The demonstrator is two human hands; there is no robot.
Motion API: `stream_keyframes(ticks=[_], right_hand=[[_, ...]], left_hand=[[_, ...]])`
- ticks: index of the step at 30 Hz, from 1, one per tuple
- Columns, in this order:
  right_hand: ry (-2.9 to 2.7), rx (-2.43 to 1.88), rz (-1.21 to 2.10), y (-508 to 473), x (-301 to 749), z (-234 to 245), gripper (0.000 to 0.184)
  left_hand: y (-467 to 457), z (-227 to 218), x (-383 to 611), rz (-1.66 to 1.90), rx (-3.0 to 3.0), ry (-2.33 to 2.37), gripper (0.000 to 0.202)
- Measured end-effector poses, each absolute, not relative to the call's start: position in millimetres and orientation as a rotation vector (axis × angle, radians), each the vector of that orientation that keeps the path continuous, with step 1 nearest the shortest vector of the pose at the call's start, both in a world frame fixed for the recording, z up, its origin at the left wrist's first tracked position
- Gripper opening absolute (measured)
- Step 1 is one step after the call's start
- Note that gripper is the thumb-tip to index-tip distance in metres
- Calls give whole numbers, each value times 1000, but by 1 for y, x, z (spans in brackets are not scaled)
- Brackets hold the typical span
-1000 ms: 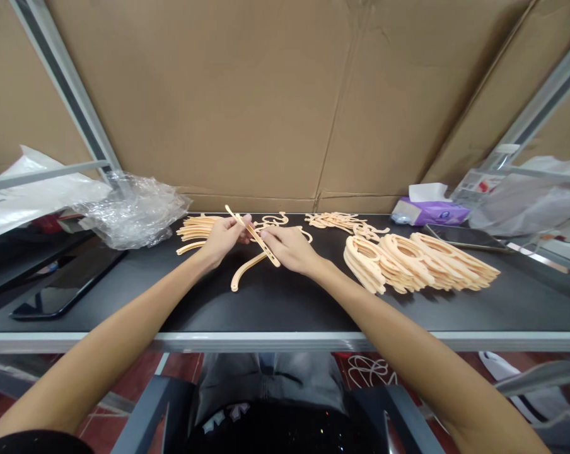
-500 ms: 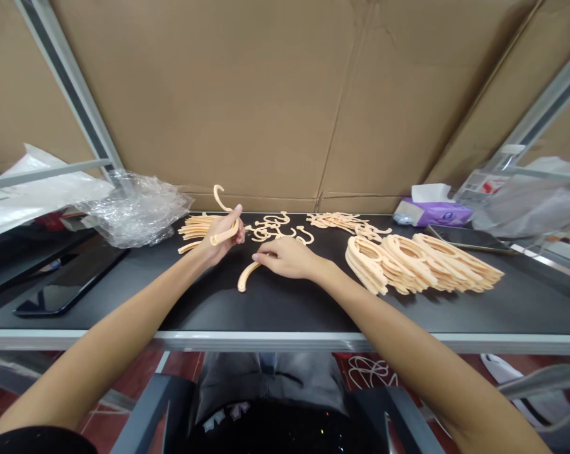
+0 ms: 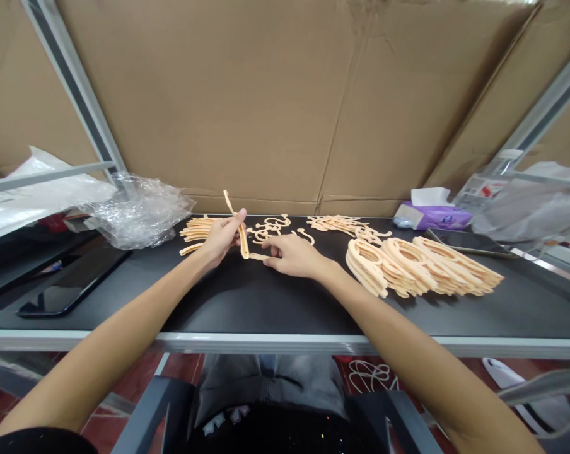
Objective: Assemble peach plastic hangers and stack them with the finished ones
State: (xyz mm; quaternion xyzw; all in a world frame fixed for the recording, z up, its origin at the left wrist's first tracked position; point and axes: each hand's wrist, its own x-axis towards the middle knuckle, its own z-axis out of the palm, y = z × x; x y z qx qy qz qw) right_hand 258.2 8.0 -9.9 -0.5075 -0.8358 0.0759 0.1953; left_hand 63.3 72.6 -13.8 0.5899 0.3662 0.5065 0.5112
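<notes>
My left hand (image 3: 221,239) is closed on a peach plastic curved piece (image 3: 241,236) that stands nearly upright, its thin end pointing up. My right hand (image 3: 292,254) is closed on a second peach curved piece (image 3: 258,256), whose end meets the lower end of the first one just above the black tabletop (image 3: 275,302). Behind my hands lie small peach hooks (image 3: 275,226) and, to the left, a pile of curved strips (image 3: 197,229). A long overlapping row of finished peach hangers (image 3: 422,261) lies to the right.
Crumpled clear plastic (image 3: 136,211) sits at the back left, with a dark tablet (image 3: 62,287) in front of it. A purple tissue pack (image 3: 431,214) and a phone (image 3: 467,238) lie at the back right. More peach parts (image 3: 337,222) are behind the hangers. A cardboard wall closes the back.
My right hand lifted the curved piece off the table and brought it to the piece in my left hand. My left hand turned its piece from slanted to nearly upright.
</notes>
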Motion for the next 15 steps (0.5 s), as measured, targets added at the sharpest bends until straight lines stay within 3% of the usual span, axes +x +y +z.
stream_keyframes(ticks=[4,9,15], right_hand=[[-2408,-1359,110,12,263,-11,19],[-2436,-1221,106,17,265,-13,31],[-2407,-1235,227,18,263,-11,29]], left_hand=[[73,-14,62,1305,1448,913,52],[71,-12,62,1298,1457,993,45],[68,-9,62,1259,1432,953,45]])
